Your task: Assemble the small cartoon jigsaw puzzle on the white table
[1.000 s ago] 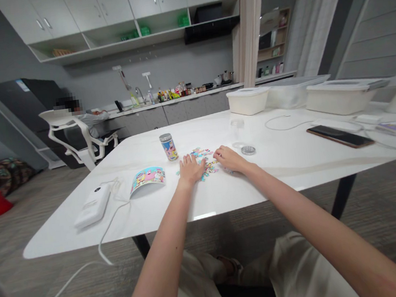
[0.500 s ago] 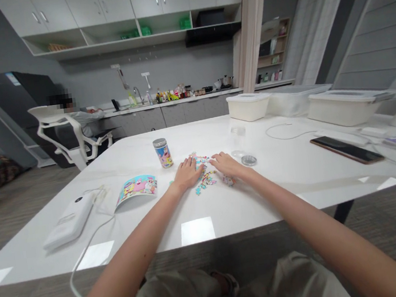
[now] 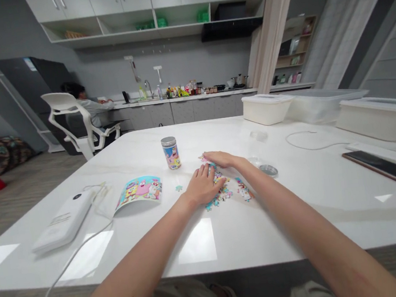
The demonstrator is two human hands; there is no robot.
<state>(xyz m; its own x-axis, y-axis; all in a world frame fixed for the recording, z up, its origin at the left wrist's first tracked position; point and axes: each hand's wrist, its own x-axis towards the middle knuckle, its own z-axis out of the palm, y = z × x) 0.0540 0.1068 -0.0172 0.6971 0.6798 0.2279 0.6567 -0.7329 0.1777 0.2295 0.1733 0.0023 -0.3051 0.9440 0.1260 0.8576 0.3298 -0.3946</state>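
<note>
A loose pile of small jigsaw puzzle pieces (image 3: 221,194) lies on the white table. My left hand (image 3: 203,185) rests over the pile's left side, palm down with fingers spread. My right hand (image 3: 220,158) reaches across the far end, its fingers stretched leftward over a few pieces and partly hidden from view. A small cluster of puzzle pieces (image 3: 244,190) lies beside my right forearm. One stray teal piece (image 3: 179,188) sits left of my left hand. Beyond it stands a cartoon-printed can (image 3: 172,154) with a silver lid. The curved cartoon picture card (image 3: 141,191) is further left.
A round metal lid (image 3: 268,170) and a clear plastic container (image 3: 253,162) lie right of my right hand. A white power bank (image 3: 66,220) with a cable is at left, a phone (image 3: 390,169) at right. Storage boxes (image 3: 267,110) line the back right. A person (image 3: 94,110) sits beyond.
The view has shifted, so the table things appear moved. My right hand has gone further over the far end of the pile, closer to my left hand, which stays spread on the pieces.
</note>
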